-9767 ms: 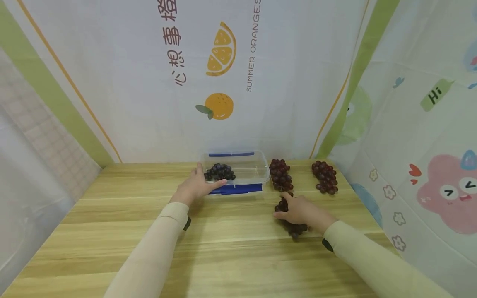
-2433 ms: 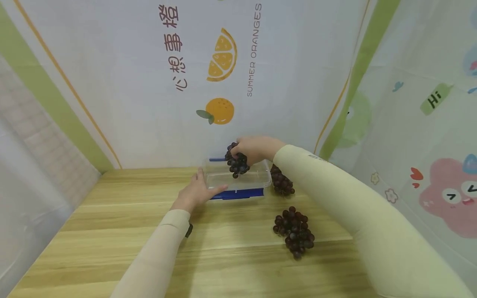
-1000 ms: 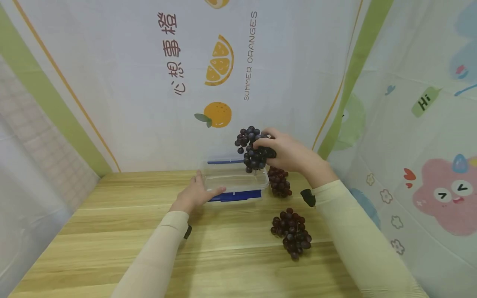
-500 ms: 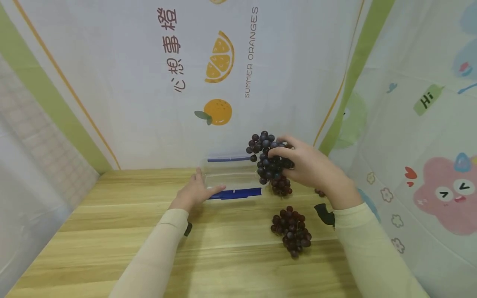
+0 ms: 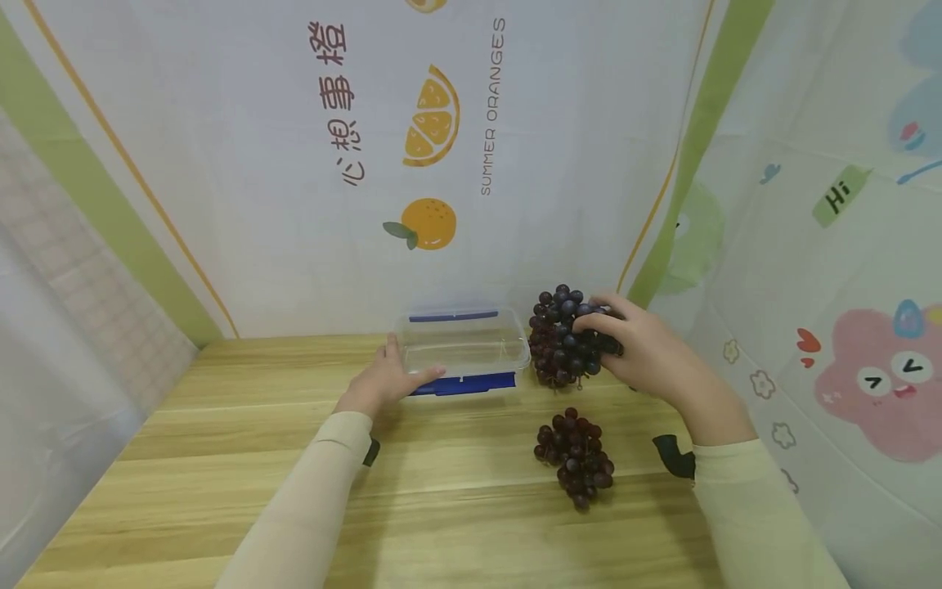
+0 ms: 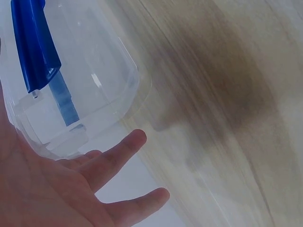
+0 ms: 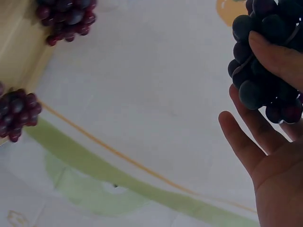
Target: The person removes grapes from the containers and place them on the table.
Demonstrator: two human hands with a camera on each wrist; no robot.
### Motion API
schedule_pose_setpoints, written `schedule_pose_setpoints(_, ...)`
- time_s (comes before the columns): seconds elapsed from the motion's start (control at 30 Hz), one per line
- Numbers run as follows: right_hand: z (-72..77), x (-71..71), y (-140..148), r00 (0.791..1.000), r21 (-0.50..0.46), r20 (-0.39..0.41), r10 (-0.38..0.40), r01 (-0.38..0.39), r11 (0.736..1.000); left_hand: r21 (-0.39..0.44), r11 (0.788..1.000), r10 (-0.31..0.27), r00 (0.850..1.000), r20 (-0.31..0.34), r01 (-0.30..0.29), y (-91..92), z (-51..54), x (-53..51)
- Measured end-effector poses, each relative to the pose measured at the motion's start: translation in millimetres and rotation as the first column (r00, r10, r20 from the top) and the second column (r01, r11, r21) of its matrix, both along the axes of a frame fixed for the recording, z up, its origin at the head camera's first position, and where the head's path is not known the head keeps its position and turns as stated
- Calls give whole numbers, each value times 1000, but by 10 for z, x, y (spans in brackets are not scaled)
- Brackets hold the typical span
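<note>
My right hand (image 5: 648, 352) holds a dark purple bunch of grapes (image 5: 577, 335) just above the table, right of the container. In the right wrist view, the thumb lies over that bunch, while two fingers stick out loosely below it. My left hand (image 5: 386, 378) touches the left end of a clear plastic container (image 5: 471, 353) with blue clip edges; its thumb lies along the front rim. The left wrist view shows its fingers (image 6: 111, 163) outstretched. No grapes show inside the container. A redder bunch (image 5: 540, 343) sits behind the held one, partly hidden by it.
Nearer the front, a reddish bunch of grapes (image 5: 576, 458) lies on the wooden table (image 5: 456, 474). In the right wrist view, two bunches rest on wood, one at top left (image 7: 68, 16) and one at the left edge (image 7: 20, 113). A printed cloth (image 5: 589, 147) hangs behind.
Earlier, dark grapes lay in the container; then the right hand held a dark bunch over it. Now that bunch has moved right and down, beside the container. The left hand stays in place.
</note>
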State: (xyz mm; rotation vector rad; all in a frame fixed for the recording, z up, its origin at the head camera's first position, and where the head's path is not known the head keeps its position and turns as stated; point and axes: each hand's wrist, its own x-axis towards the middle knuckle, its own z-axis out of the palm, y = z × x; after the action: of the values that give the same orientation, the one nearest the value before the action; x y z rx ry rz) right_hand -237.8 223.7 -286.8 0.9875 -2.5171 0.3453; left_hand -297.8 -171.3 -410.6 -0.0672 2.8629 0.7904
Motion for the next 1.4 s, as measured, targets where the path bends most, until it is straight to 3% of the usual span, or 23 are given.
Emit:
schedule_pose_setpoints(0.13, -117, 33, 119, 1000, -1, -29, 0, 0, 1000, 3, 1000, 3, 1000, 4, -3, -8, -6, -7)
schedule_pose_setpoints(0.4, -330, 142, 325, 999, -14, -15, -51, 51, 999, 16, 1000, 5, 1000, 5, -5, 11, 12, 14)
schedule_pose_setpoints(0.83, -560, 209, 682, 979, 29, 122, -161, 159, 987, 25, 1000, 13, 1000, 2, -13, 19, -1, 25)
schedule_pose_setpoints(1.13, -694, 236, 874, 972, 61, 142, -185, 178, 982, 25, 1000, 16, 1000, -10, -16, 24, 12, 34)
schedule_pose_setpoints(1.4, -802, 267, 1009, 954, 73, 193, -231, 221, 973, 16, 1000, 17, 1000, -6, -17, 26, -2, 30)
